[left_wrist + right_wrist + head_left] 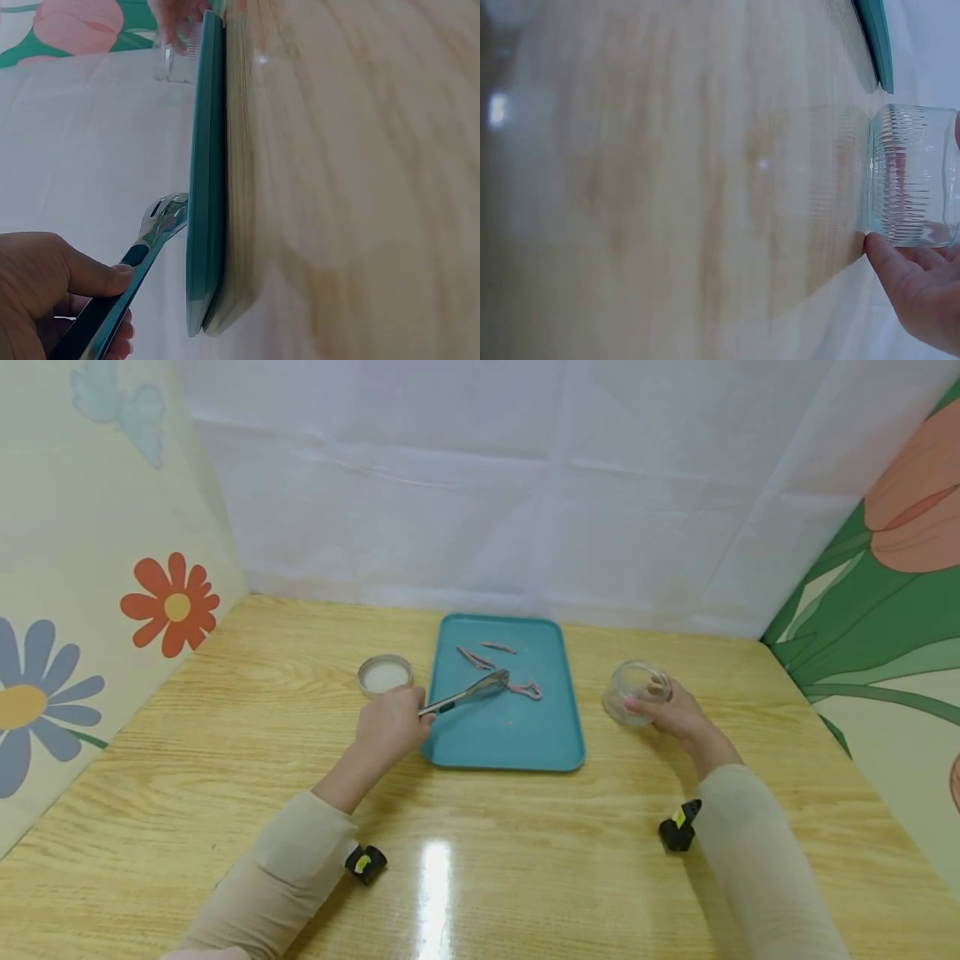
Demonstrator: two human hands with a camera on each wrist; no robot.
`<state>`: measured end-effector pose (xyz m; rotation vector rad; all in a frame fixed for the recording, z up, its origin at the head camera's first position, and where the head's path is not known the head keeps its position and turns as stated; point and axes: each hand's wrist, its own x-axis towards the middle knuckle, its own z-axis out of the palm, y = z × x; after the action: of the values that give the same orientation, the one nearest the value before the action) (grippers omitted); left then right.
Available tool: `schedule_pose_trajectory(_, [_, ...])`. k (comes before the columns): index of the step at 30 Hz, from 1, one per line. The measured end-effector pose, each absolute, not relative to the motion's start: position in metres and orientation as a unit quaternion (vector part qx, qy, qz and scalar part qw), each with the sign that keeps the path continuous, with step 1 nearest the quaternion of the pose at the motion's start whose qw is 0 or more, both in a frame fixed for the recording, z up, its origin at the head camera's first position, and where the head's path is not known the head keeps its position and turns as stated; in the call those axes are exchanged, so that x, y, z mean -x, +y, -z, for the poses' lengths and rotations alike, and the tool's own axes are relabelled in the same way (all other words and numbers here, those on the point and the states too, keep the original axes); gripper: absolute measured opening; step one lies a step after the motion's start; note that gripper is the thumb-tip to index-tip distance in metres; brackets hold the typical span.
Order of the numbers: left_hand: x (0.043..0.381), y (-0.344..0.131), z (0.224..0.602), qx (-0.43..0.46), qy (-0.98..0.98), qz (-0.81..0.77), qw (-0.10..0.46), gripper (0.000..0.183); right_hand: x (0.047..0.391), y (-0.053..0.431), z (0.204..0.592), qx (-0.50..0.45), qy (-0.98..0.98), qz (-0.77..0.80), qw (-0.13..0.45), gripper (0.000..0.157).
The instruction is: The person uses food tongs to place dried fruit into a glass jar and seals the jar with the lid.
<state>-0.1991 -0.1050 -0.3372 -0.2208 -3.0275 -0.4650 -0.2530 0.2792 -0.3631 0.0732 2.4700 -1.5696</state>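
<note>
My left hand (390, 722) grips a pair of metal tongs (112, 292) with dark handles, its thumb laid along one arm. The tongs' heads reach over the blue-green tray (495, 752), beside a curled pinkish strip (531, 691). Farther back on the tray lie more thin pinkish strips (475, 658); what they are made of I cannot tell. To the right of the tray, my right hand (678, 714) holds a clear glass jar (624, 702) by its side. The right wrist view shows the ribbed jar (904, 176) upright with its base at the tabletop.
A round, pale-topped lid (385, 675) with a metallic rim lies left of the tray, close to my left hand. The wooden table (525, 852) runs back to a white sheet (480, 510). Painted flower panels (172, 606) stand at both sides.
</note>
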Motion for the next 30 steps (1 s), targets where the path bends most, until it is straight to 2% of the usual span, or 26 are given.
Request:
schedule_pose_trajectory(10, [0.203,-0.105,0.336,0.064,-0.984,0.16,0.042,0.022,0.254,0.281,0.362,-0.025,0.831,0.544,0.111,0.096])
schedule_pose_trajectory(23, [0.208,-0.099,0.334,0.078,-0.973,0.186,0.108,0.021,0.258,0.28,0.365,-0.035,0.832,0.542,0.11,0.096])
schedule_pose_trajectory(30, [0.209,-0.087,0.324,0.08,-0.971,0.198,0.11,0.021,0.256,0.28,0.365,-0.034,0.828,0.548,0.113,0.096])
